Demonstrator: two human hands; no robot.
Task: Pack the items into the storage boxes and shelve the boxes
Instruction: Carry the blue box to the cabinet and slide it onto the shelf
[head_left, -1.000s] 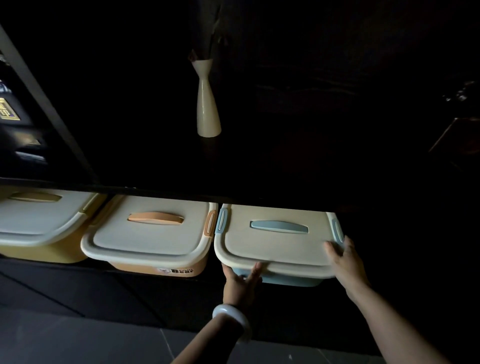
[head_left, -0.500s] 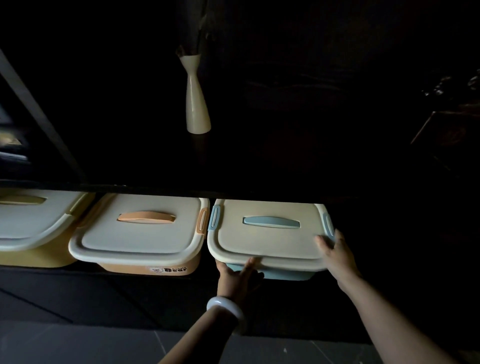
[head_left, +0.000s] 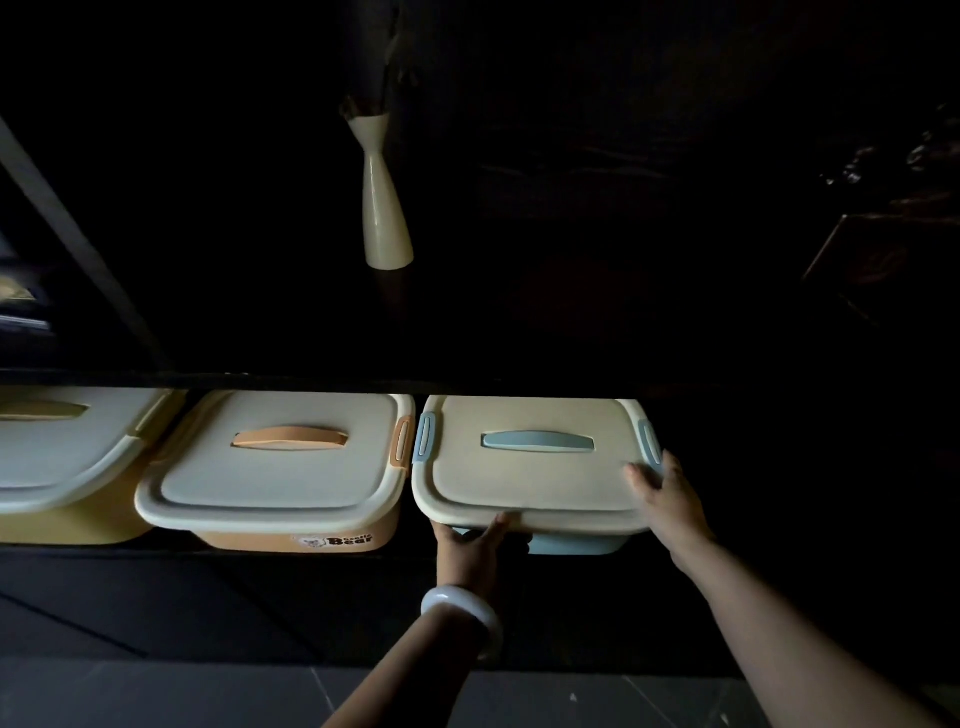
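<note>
Three lidded storage boxes stand in a row on a low dark shelf. The blue box (head_left: 535, 467) has a cream lid with a blue handle and sits at the right end. My left hand (head_left: 475, 545), with a white bangle on the wrist, grips the box's front edge from below, thumb on the lid rim. My right hand (head_left: 667, 499) rests flat on the lid's right front corner by the blue latch. The orange box (head_left: 280, 467) stands beside it, and the yellow box (head_left: 57, 457) is at the left, partly cut off.
A cream vase (head_left: 385, 208) stands on the dark shelf top (head_left: 571, 312) above the boxes. The shelf's front edge (head_left: 260, 382) overhangs the box lids. Grey floor tiles (head_left: 156, 691) lie below. A dark slanted post (head_left: 78, 249) rises at the left.
The blue box has slid a little deeper under the shelf, with both hands staying on its front edge and right corner. My view has shifted slightly to the right.
</note>
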